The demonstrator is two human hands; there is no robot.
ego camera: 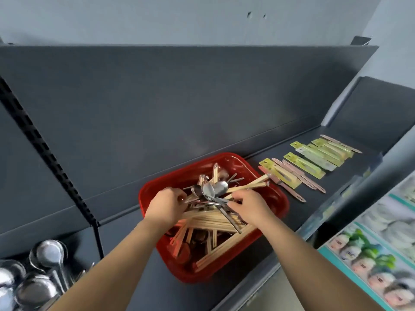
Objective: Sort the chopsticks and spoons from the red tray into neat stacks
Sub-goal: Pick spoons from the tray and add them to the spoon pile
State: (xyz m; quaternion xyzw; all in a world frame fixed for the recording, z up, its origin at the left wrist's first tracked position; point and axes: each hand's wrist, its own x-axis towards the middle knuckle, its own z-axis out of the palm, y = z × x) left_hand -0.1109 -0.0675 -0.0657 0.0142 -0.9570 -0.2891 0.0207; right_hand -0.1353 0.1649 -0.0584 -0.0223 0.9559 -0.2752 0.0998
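Chopsticks (208, 218) fill the near half of the red tray (235, 162), which sits on a dark shelf (247, 265), with a cluster of steel ladles (48, 252) closer in at the lower left. These near sticks share no one direction: a thick layer lies across the tray from left to right, while others fan out from the near corner and cross it. Just beyond them both hands are down in the pile. The left hand (166, 205) has its fingers curled into the tangle, though whether its grip closes on sticks or on a handle I cannot tell. The right hand (251, 205) pinches at the thin handles of the spoons (213, 188). The spoons sit bunched on top, bowls tipped up and pointing away, with their long handles running back toward the person and to the right. This looks like the opening of the sort, with the spoons being pulled free and no stacks laid out yet. The next move likely calls for lifting them along their handles so that the crossed sticks are not dragged out. Farther on, one pair of sticks (251, 185) points over the right rim toward the packets (314, 158) lined along the shelf, below the dark back panel (179, 97).
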